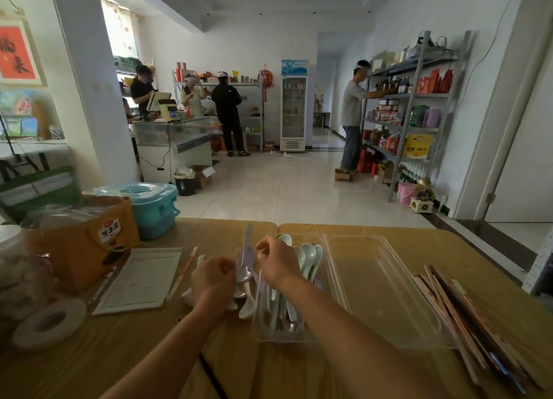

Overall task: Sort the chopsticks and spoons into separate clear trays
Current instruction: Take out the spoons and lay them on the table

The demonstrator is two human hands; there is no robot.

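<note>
Centre frame, a light, slick lavender utensil (248, 249) is seemingly pinched by its handle in the right hand (278, 264) over the spoon tray (269, 334), while smooth, chippable spoons (247, 304) lie beside the curled left hand (214, 282), whose grip cannot be told.

table (134, 339): wood grain, matt
empty tray (383, 285): clear plastic, glossy
pale spoons (308, 256): smooth, glazed sheen
orange box (74, 249): cardboard, matt

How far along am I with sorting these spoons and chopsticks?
Done: spoons in the left tray. In hand: left hand and right hand are at the loose spoons beside it. Left: those spoons, and the chopsticks on the table; the right tray is empty.
</note>
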